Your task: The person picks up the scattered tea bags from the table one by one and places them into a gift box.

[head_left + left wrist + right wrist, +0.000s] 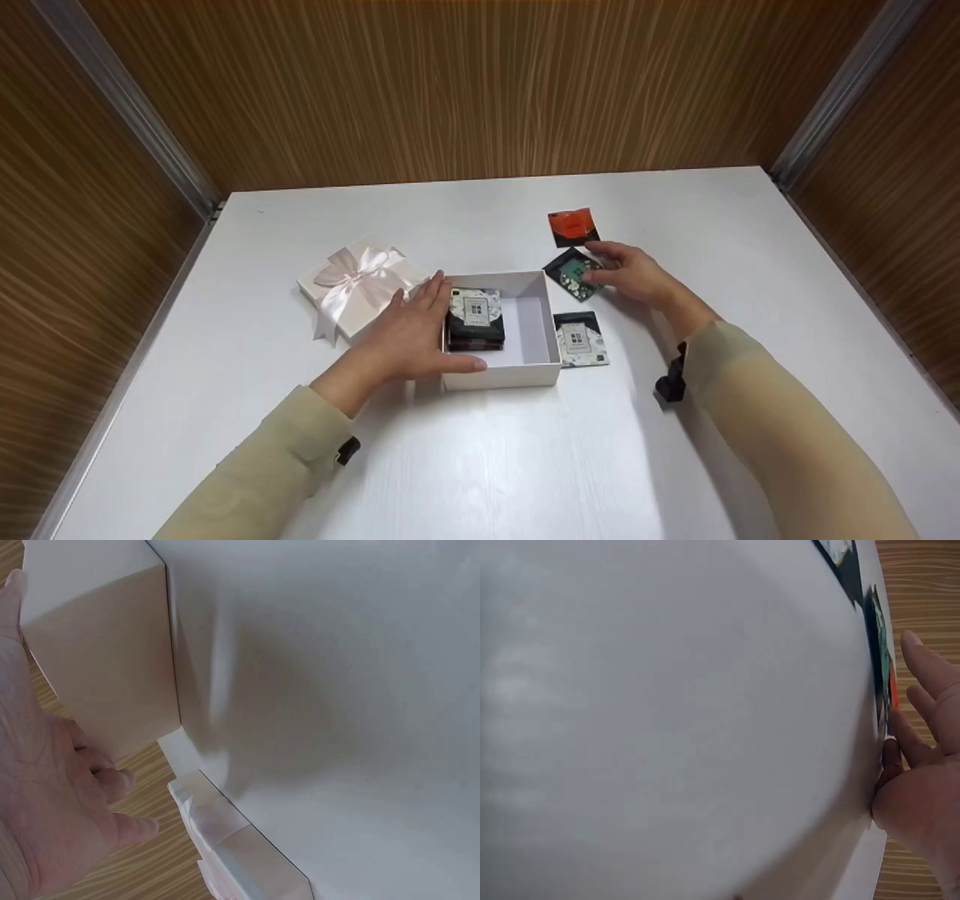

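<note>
My left hand [409,341] rests along the left side of an open white box [502,377], fingers straight, thumb lying over the front rim. Stacked inside, against the left wall, are black-and-white square sachets [476,311]; the right half shows bare floor. My right hand [634,274] is over the right edge of a green-and-black floral sachet [573,271], thumb and fingers spread apart. Behind that sachet lies an orange-and-black one [572,225]. A white-and-black sachet [579,341] sits beside the box's right wall. In the right wrist view, the green sachet [883,652] shows edge-on near the fingers.
Left of the box lies a pale pink lid [352,315] with a satin ribbon bow [364,274]. The white table [495,465] is bounded by a wood-grain panel [480,90] at the back and panels at both sides.
</note>
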{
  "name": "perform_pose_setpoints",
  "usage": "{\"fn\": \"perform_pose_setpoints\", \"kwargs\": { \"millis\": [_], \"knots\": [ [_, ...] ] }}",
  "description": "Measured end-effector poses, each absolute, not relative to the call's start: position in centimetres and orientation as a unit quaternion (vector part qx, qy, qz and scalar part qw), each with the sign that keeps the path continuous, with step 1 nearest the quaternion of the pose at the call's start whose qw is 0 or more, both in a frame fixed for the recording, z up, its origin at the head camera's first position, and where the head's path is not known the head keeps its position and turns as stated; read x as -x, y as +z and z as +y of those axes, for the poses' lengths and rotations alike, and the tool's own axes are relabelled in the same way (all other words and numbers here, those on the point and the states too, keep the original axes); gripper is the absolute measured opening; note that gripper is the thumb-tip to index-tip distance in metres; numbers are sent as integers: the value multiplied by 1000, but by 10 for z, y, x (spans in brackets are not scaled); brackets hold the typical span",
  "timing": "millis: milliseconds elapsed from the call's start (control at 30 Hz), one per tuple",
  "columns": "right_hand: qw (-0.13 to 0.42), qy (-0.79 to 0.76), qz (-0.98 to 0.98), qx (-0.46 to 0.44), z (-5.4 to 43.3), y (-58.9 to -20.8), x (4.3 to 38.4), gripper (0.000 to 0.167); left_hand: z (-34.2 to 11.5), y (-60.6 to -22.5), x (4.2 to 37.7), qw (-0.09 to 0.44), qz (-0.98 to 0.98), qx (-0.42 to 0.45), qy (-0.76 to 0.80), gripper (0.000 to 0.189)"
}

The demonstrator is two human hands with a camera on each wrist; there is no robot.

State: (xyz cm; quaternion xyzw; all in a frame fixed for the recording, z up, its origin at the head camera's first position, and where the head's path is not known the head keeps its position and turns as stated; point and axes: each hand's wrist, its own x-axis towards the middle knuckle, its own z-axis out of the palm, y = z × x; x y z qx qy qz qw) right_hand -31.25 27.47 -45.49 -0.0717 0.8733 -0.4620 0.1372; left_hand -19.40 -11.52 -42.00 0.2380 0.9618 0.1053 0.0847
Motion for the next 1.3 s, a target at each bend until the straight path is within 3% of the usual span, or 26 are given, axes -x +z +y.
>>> {"fn": "perform_pose_setpoints", "kwargs": {
  "millis": [767, 1300],
  "knots": [
    [103, -372, 917, 106, 265, -463, 312, 86, -117, -420, 194, 90, 962, -234, 108, 143],
    [130, -370, 916, 86, 266, -460, 314, 82, -117, -420, 194, 86, 963, -236, 100, 143]
  ]
}}
